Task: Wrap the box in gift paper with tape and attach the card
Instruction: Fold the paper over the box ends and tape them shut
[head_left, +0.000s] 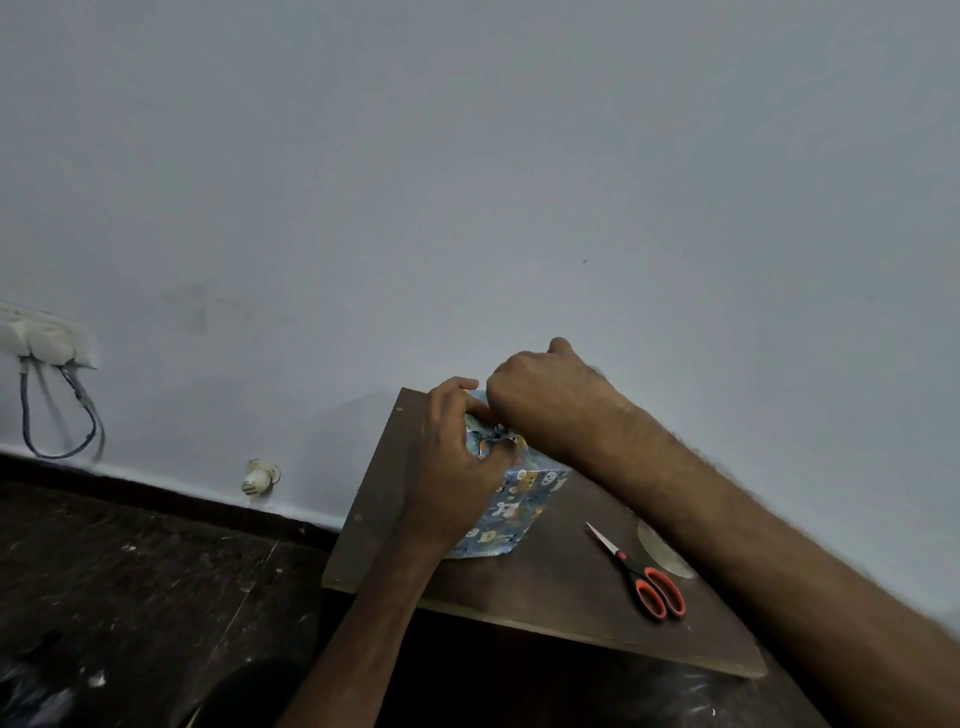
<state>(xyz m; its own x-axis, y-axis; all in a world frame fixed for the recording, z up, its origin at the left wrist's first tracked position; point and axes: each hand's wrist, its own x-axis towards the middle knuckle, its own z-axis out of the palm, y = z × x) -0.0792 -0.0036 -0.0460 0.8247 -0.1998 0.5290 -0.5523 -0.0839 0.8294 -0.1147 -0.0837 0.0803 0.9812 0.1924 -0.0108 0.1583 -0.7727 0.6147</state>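
Closest in, my right forearm (753, 545) is crossing the tabletop (545, 587) toward the box (498, 530), which is sitting on it between my grips, covered in blue gift paper (535, 483) printed with little animals. My left grip (457, 467) is clasping the paper at the box's upper end, thumb pressing into the folds. My right grip (540, 400) is curling over the top, touching the left one; its fingertips are hidden, so I cannot tell whether it is pinching anything. Red-handled scissors (641, 574) are lying to the right of both grips.
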